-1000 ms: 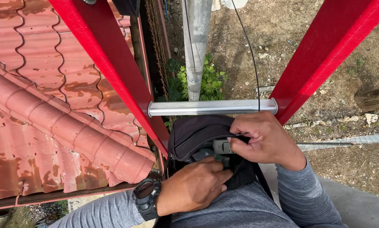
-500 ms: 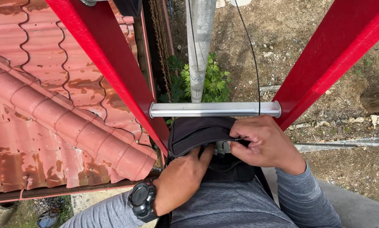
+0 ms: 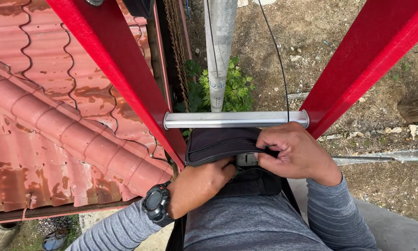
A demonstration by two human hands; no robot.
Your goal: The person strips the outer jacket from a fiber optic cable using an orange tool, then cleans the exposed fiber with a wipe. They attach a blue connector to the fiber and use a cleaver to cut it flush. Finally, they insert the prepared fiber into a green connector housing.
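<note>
A black pouch hangs at the person's front, just under the silver rung of a red ladder and touching the rung's lower edge. The left hand is pushed into the pouch opening from below; its fingertips are hidden inside, so what they grip, if anything, cannot be told. The right hand is curled at the pouch's right end, fingers pinched narrow on the upper lip of the fabric and holding it up. Between the two hands a small grey object shows in the opening; it is mostly covered and may be a tool or a device, too little of it showing to say. A black wristwatch sits on the left wrist, above a grey ribbed sleeve. The pouch's lower part is hidden behind the hands, and the ladder's rails run out of the top edge.

To the left lies a rusty red tiled roof, its ridge running diagonally toward the ladder's left rail. Beyond the rung a grey pole stands up from bare, stony ground, with a green weedy plant at its foot and a thin black cable running down to the rung's right end.
</note>
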